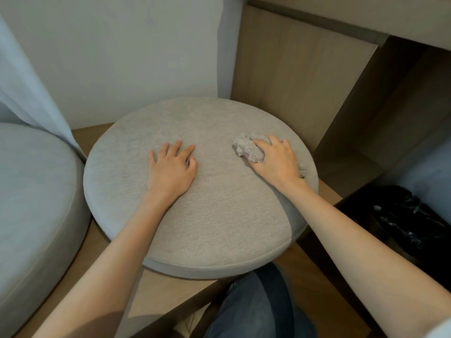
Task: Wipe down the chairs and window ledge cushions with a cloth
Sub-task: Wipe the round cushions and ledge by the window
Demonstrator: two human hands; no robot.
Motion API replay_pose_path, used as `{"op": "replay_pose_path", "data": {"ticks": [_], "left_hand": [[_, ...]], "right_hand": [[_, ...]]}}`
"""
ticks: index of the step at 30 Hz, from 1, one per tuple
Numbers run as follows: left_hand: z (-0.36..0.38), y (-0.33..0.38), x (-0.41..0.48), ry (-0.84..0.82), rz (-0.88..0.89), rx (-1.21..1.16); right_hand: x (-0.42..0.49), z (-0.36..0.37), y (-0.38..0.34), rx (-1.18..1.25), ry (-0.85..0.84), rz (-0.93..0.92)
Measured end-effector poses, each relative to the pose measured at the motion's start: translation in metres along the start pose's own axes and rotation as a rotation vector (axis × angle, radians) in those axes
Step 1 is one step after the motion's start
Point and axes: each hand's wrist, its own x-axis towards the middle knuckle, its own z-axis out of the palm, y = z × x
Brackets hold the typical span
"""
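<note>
Grey cloth (pixel 246 148) under right hand (pixel 277 160)

There are 2 round cushions (pixel 219 215) (pixel 36 191), 2 hands (pixel 170 169) (pixel 278 162), 1 cloth (pixel 245 147) and 1 black bag (pixel 410 215).

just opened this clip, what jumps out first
The big round grey cushion fills the middle, lying on a wooden ledge. The left hand rests flat on it, while the right hand grips a crumpled cloth against it near the right edge.
</note>
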Motion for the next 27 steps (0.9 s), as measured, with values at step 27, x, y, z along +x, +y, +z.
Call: {"op": "replay_pose_path", "data": {"ticks": [27], "left_hand": [[-0.004,0.018,-0.083,0.193,0.047,-0.092]], "right_hand": [[-0.056,-0.008,-0.013,0.225,0.165,-0.078]]}}
